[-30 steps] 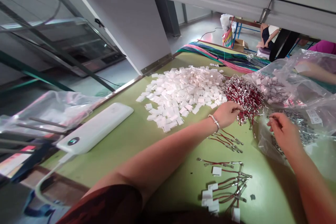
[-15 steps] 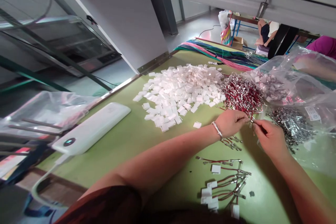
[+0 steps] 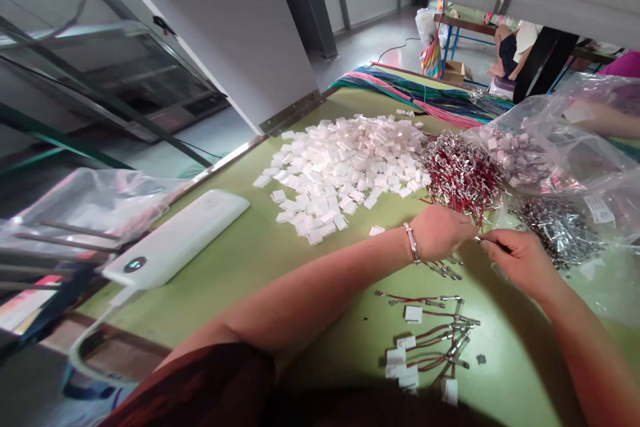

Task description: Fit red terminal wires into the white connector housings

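Observation:
In front of the pile of short red wires with metal terminals [image 3: 463, 173], my two hands meet fingertip to fingertip. My left hand [image 3: 445, 233], a silver bangle on its wrist, is closed in a pinch. My right hand [image 3: 517, 260] pinches from the other side. A small silvery wire terminal [image 3: 479, 238] shows between them; the fingers hide most of the wire. Below the hands lie loose wires [image 3: 443, 269] and a group of wires [image 3: 440, 340], several ending in white connector housings [image 3: 396, 361].
A large heap of white housings [image 3: 345, 167] spreads left of the wires. Clear plastic bags [image 3: 575, 167] with parts lie right, beside loose metal terminals [image 3: 560, 230]. A white power bank [image 3: 180, 240] with a cable sits at the left edge. Bundled coloured cables [image 3: 410, 97] lie at the back.
Both hands stay together in nearly the same place, with the left hand turned slightly more over the pinched piece. The camera view has tilted a little.

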Demonstrator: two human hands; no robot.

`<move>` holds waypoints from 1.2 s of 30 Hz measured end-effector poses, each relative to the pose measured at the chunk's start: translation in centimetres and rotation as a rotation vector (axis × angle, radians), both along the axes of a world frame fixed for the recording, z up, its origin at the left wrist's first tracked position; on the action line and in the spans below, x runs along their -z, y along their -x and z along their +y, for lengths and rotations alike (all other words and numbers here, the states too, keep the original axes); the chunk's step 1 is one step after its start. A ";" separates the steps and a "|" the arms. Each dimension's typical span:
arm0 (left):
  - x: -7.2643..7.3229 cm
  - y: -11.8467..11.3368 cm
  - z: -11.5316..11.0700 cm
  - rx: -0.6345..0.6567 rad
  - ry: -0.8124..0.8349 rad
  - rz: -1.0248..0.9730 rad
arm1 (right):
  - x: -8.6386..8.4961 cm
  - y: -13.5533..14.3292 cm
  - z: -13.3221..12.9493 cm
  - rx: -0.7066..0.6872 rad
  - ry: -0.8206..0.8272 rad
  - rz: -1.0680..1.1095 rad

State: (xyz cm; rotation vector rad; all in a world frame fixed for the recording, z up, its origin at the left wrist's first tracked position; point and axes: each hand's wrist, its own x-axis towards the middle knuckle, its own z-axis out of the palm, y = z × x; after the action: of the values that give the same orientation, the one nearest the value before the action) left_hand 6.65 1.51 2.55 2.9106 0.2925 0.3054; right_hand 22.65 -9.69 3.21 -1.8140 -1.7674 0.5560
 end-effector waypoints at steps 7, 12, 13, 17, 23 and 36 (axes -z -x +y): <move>-2.1 0.8 2.4 -0.038 0.114 0.276 | 0.6 -1.3 1.1 0.208 0.055 -0.092; -2.5 1.0 2.3 0.035 0.108 0.501 | 1.5 0.0 1.8 0.289 0.198 -0.606; -2.7 1.0 2.1 0.038 0.095 0.511 | 1.6 0.6 1.9 0.304 0.229 -0.665; -3.3 0.9 1.6 0.029 0.101 0.535 | 2.2 1.6 2.3 0.387 0.243 -0.647; -3.5 1.2 2.2 -0.085 0.143 0.276 | 1.9 -2.1 1.9 0.457 0.173 0.053; 0.9 -0.8 0.8 0.072 -0.113 -0.276 | 0.3 0.4 1.1 0.317 0.335 0.853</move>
State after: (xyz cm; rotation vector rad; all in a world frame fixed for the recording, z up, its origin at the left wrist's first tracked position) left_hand 7.42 2.26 1.64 2.9293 0.1297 0.7238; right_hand 22.29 -8.55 2.90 -1.6325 -0.8317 1.3043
